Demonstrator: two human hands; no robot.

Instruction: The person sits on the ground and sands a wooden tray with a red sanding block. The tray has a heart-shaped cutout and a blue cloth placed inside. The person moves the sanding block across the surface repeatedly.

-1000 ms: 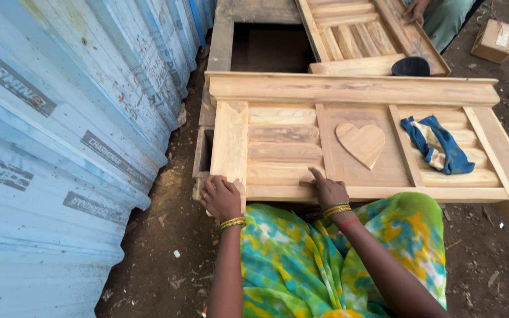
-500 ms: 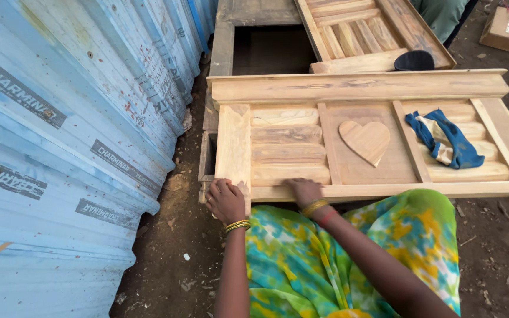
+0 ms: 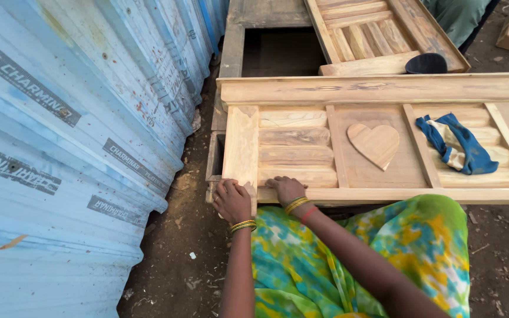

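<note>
Both forearms reach up from the lower edge of the view toward twelve o'clock, the left one nearly straight, the right one slanting in from about four o'clock. The left hand (image 3: 232,200) lies palm down, fingers curled over, knuckles up. The right hand (image 3: 286,188) sits just beside it at three o'clock, also palm down, fingers bent and pointing toward ten o'clock. Each wrist carries thin yellow and green bangles
</note>
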